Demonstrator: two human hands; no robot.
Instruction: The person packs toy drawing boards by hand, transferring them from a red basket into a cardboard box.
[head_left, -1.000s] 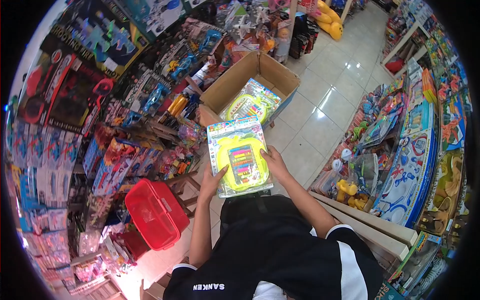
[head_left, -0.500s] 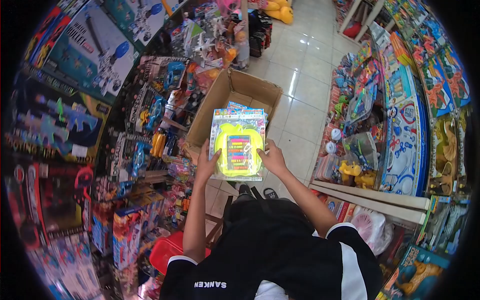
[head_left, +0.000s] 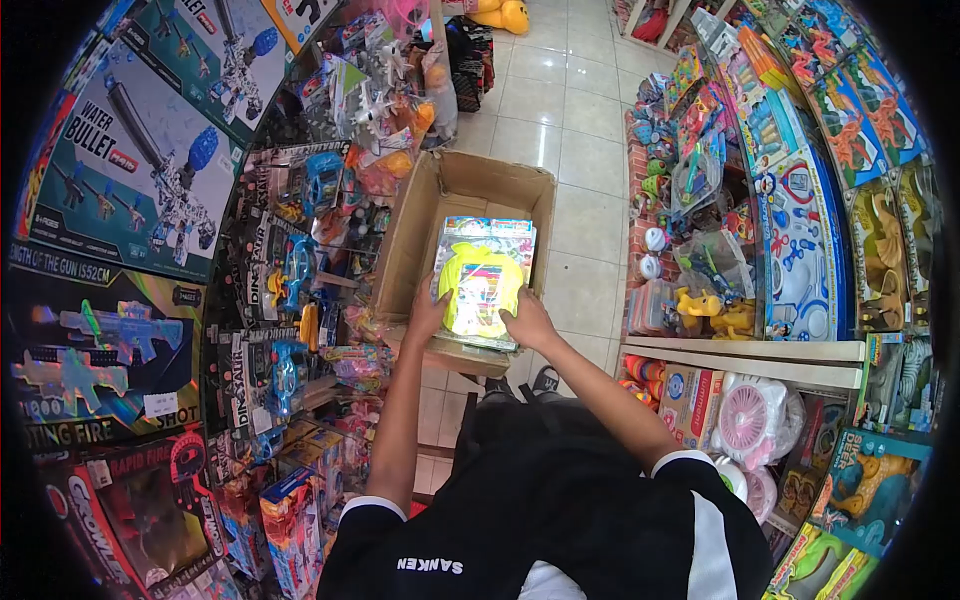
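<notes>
A packaged toy abacus point(head_left: 485, 285) with a yellow-green, apple-shaped frame lies flat over the opening of a cardboard box point(head_left: 410, 235). Clear plastic covers it, and glare washes out part of its coloured rows. My left hand point(head_left: 428, 312) grips its left edge, thumb on top. On the opposite edge my right hand point(head_left: 530, 322) holds it the same way, thumb over the front. The fingers underneath are hidden by the pack. Below the pack, most of the inside of the box is out of sight.
Boxed toy guns point(head_left: 150, 160) and hanging toy packs point(head_left: 295, 270) crowd the left side. Along the right run shelves with a blue boxed toy set point(head_left: 800, 250), yellow toys point(head_left: 700, 303) and a wrapped pink fan point(head_left: 748, 415). A tiled floor point(head_left: 585, 215) lies between.
Both hands have lowered the abacus pack away from me, toward the box. The view has shifted, showing more of the left-hand shelves and the box's near edge.
</notes>
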